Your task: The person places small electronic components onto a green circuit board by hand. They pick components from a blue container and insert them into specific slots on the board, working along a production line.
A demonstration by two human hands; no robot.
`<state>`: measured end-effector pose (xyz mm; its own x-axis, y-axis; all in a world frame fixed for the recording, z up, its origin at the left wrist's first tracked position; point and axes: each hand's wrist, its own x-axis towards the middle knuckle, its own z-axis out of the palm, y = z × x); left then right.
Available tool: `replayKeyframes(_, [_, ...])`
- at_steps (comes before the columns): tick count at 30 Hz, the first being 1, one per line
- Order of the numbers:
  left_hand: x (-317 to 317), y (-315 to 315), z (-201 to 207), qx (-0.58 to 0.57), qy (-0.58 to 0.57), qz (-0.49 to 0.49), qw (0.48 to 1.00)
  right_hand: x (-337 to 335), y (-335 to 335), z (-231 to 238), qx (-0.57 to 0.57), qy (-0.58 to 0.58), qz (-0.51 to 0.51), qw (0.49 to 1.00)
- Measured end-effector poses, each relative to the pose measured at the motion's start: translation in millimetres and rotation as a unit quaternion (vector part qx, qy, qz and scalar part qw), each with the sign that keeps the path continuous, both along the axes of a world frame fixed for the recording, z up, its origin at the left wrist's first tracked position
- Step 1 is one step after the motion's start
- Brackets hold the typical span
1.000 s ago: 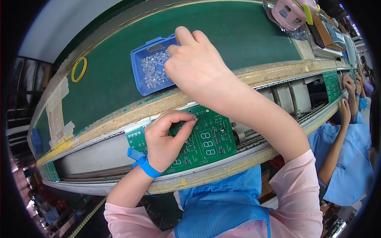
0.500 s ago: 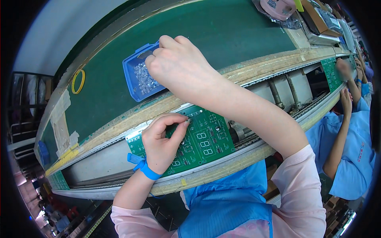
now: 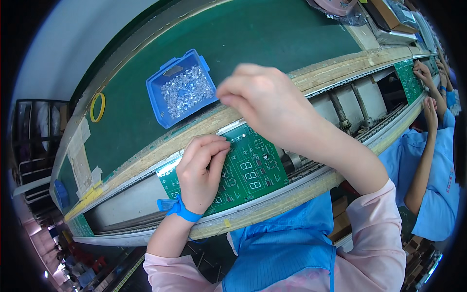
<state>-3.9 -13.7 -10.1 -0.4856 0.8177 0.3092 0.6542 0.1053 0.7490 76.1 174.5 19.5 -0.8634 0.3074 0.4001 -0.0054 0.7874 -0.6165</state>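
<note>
A green circuit board [image 3: 265, 170] with white digit outlines lies on the rail in front of me. My left hand [image 3: 200, 168], a blue band round its wrist, rests over the board's left part. Its thumb and fingertips are pinched together at the board's far edge; anything between them is hidden. My right hand [image 3: 272, 100] is in the air above the board's far side. Its thumb and forefinger are closed beside the right rim of a blue bin [image 3: 156, 100]; I cannot make out what they hold. Small clear parts [image 3: 187, 90] fill much of the bin.
A yellow ring [image 3: 97, 107] lies on the green table [image 3: 262, 34] at the left. Bare conveyor works with a spring [image 3: 339, 109] run right of my board. Further right, a person in blue [image 3: 433, 190] has hands by another board [image 3: 407, 80]. Boxes [image 3: 389, 22] stand far right.
My right hand has come away from over the bin, to the right and nearer me, uncovering the clear parts. My left fingers have drawn closer together at the board.
</note>
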Motion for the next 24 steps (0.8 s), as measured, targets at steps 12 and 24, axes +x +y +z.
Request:
replayKeyframes(12, [-3,12,-7,-0.001,0.062,0.000,0.998,34,12,-24,-0.136,-0.126,0.103,0.977])
replayKeyframes(24, [-2,12,-12,-0.016,0.090,-0.015,0.996,37,4,-34,-0.083,-0.067,0.098,0.990])
